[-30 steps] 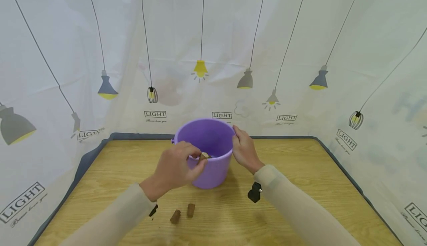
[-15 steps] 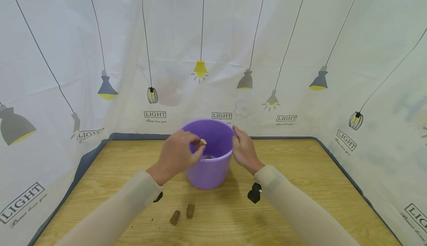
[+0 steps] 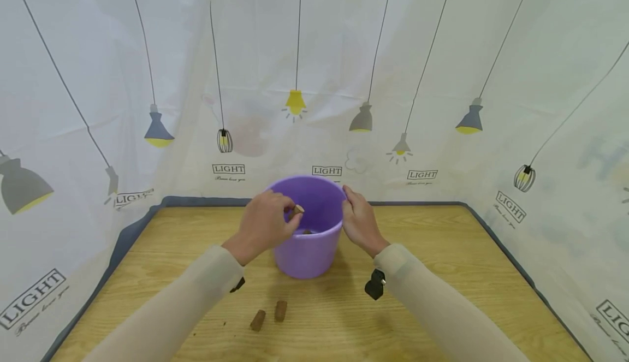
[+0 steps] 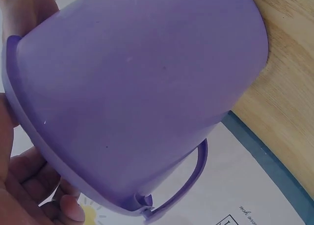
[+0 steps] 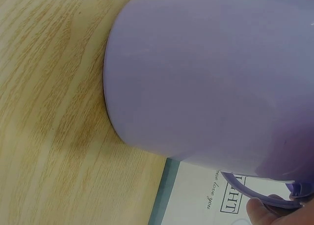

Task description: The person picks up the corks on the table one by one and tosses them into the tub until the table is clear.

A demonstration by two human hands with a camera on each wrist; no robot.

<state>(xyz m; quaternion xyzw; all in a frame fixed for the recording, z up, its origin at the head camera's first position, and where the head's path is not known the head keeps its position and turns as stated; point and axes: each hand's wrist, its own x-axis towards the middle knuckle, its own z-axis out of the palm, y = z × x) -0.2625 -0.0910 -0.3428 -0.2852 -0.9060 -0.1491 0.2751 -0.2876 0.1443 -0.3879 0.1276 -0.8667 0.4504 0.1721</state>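
Note:
A purple bucket stands upright on the wooden table. Over the left part of its mouth, my left hand pinches a small brown cork with a paler end between thumb and fingers. My right hand grips the bucket's rim at the right side, thumb on the near side. Something small and brown shows inside the bucket, mostly hidden by the front wall. On the table in front lie two more corks, one upright-looking cork and one slanted cork. The left wrist view shows the bucket's handle hanging down.
Dark crumbs dot the table left of the loose corks. A white cloth backdrop printed with lamps encloses the back and both sides, with a dark edge strip along the table's border.
My left hand has lifted the cork from the bucket's near rim to over its mouth, and over the last half second it barely moves. The right hand keeps its grip on the rim.

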